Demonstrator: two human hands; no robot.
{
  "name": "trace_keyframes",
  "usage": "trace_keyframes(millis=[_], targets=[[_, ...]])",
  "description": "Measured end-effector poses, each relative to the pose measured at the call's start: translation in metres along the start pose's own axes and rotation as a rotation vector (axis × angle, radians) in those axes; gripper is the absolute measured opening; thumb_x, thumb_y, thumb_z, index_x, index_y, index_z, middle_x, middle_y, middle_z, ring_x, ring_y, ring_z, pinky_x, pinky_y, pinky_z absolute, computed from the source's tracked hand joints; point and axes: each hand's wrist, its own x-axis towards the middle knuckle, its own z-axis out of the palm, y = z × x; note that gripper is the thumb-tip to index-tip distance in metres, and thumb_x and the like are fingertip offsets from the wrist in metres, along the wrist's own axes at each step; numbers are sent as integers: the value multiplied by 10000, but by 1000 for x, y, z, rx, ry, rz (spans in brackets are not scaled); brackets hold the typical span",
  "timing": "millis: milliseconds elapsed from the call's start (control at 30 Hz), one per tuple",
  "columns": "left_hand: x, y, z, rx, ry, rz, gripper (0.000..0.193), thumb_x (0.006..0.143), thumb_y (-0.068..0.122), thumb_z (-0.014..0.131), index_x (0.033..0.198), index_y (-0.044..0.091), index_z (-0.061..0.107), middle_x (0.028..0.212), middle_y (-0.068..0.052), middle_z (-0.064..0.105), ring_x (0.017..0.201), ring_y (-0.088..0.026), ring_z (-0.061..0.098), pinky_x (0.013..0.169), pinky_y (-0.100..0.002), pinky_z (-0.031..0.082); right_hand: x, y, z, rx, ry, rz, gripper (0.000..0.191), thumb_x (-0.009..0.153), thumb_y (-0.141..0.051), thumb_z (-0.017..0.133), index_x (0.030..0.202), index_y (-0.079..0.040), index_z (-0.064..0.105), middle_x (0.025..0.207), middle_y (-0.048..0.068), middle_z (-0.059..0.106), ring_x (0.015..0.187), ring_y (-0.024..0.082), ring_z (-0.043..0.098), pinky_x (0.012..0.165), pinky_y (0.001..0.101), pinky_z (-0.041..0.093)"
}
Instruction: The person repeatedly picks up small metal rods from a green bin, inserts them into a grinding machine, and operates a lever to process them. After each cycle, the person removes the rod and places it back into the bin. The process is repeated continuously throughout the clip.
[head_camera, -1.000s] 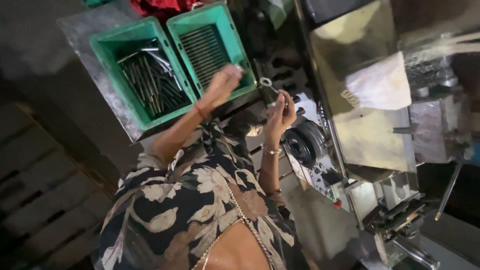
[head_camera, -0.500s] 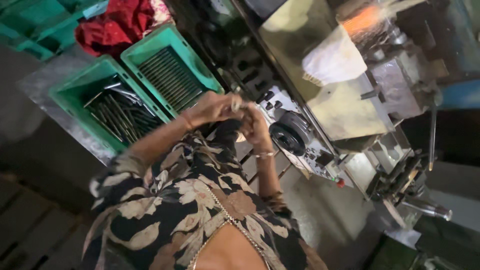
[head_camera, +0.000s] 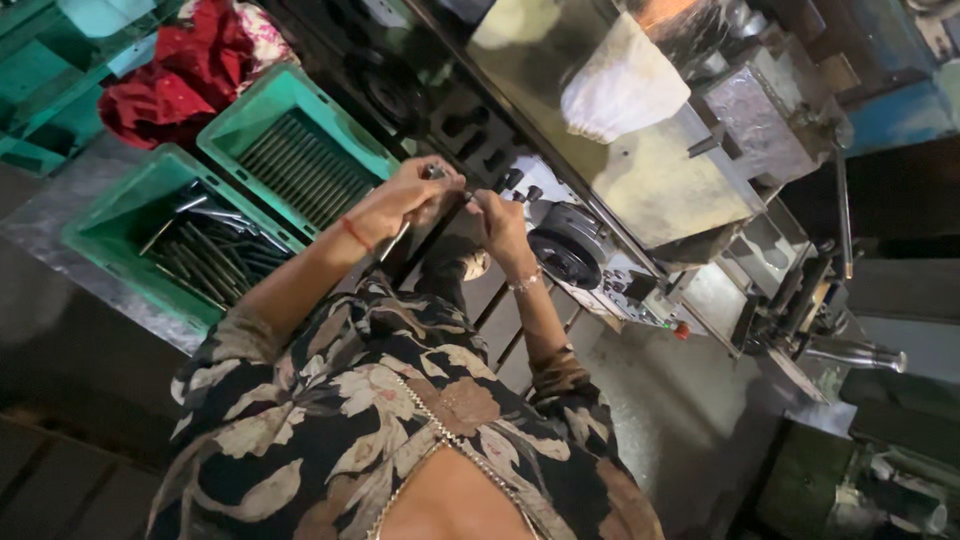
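Gripping a thin dark metal rod (head_camera: 430, 235) at both ends, your left hand (head_camera: 408, 198) and right hand (head_camera: 497, 218) clamp it chest-high, in front of the grey lathe machine (head_camera: 640, 200), beside two green plastic crates (head_camera: 250, 190) of rods.

Thin metal rod (head_camera: 430, 235) mostly hidden under left hand (head_camera: 405, 200) and right hand (head_camera: 497, 215) — ends perhaps gripped; red cloth (head_camera: 185, 70) edge-cropped.
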Motion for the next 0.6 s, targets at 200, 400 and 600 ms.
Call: trace_keyframes(millis=[200, 400, 600], targets=[[-21, -5, 36, 162, 171, 454, 176, 927, 165, 780, 958, 66, 637, 701, 49, 522, 577, -31, 430, 488, -220, 320, -5, -3, 8, -26, 202, -57, 227, 1079, -234, 527, 1143, -33, 612, 833, 171, 654, 707, 368, 639, 656, 427, 487], [-40, 0, 58, 288, 185, 630, 223, 913, 156, 823, 943, 38, 635, 824, 45, 572, 763, -14, 502, 650, -195, 432, -19, 4, -21, -56, 91, -94, 337, 1085, -334, 518, 1134, -31, 659, 824, 175, 681, 690, 369, 647, 629, 437, 489], [-51, 12, 84, 347, 74, 802, 215, 960, 177, 798, 992, 34, 641, 894, 25, 578, 799, -24, 535, 675, -202, 434, -23, 1, -29, -1, 316, -165, 384, 1082, -361, 510, 1053, -16, 677, 783, 150, 678, 687, 296, 663, 628, 405, 512]])
